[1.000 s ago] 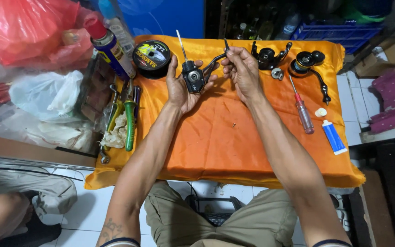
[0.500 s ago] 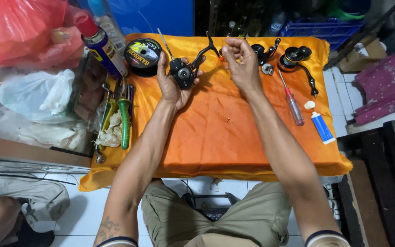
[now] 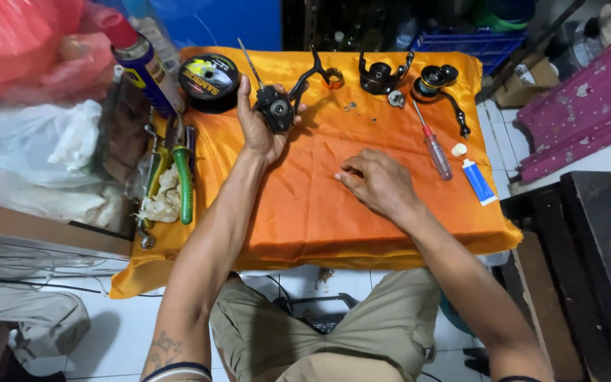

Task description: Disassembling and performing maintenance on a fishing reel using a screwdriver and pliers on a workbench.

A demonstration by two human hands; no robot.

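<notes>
Nearest, the right hand (image 3: 380, 185) rests knuckles-up on the orange satin cloth (image 3: 305, 212), fingertips pinched together; whether they hold anything I cannot tell. Farther left, the left hand (image 3: 257, 127) clasps the black metal fishing-reel body (image 3: 277, 110), raised above the cloth.

The right hand (image 3: 376, 182) has left the reel body (image 3: 277, 110) and dropped toward six o'clock onto the orange cloth (image 3: 305, 205) (fingertips pressed down); the left hand (image 3: 259, 127) now grips the reel alone.
</notes>
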